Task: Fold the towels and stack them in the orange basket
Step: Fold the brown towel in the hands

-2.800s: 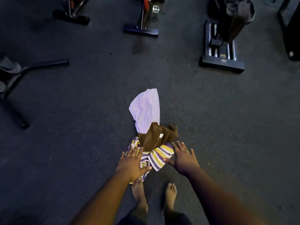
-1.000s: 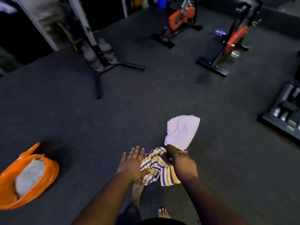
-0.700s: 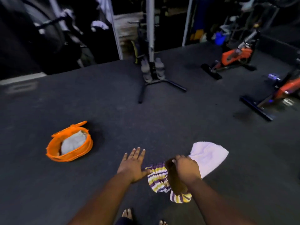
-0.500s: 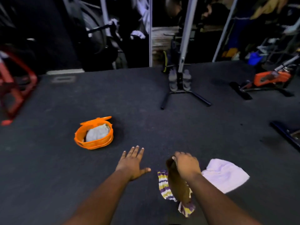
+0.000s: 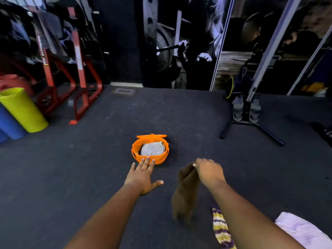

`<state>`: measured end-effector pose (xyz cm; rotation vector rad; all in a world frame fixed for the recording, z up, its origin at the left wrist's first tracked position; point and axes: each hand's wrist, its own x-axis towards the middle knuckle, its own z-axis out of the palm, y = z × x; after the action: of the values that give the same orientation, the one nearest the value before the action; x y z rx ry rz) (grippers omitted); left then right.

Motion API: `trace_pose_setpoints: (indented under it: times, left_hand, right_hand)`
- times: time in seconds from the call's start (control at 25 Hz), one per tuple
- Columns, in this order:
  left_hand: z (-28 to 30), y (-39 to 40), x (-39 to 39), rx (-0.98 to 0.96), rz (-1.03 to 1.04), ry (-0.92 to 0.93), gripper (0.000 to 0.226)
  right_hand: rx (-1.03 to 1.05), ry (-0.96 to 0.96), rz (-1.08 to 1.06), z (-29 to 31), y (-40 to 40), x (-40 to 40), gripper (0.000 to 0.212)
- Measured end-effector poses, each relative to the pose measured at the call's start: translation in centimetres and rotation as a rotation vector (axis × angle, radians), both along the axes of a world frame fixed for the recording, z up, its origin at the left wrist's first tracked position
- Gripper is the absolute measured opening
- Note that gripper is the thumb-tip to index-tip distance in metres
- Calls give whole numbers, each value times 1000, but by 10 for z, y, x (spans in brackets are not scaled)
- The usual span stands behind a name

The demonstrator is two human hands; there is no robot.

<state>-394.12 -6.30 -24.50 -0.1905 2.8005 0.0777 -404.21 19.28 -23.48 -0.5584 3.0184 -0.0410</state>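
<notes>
Brown towel (image 5: 186,193) hangs limp from right hand (image 5: 209,172), pinched at its top edge, just right of the orange basket (image 5: 150,159). Soft, light, floppy; needs a second corner grip. Left hand (image 5: 142,174) spread, holding nothing, near the basket.

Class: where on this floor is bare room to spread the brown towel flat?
Bare carpet lies left of the left hand, between the orange basket and yellow mat roll. Crowded lower right: striped towel, lilac towel.
</notes>
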Motion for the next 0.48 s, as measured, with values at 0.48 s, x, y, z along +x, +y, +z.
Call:
trace_pose_setpoints:
  times: [0.48]
  left_hand:
    - [23,-137,-38,-25,80,62,118]
  right_hand:
    - [-177,8,129,33,-168,-62,28]
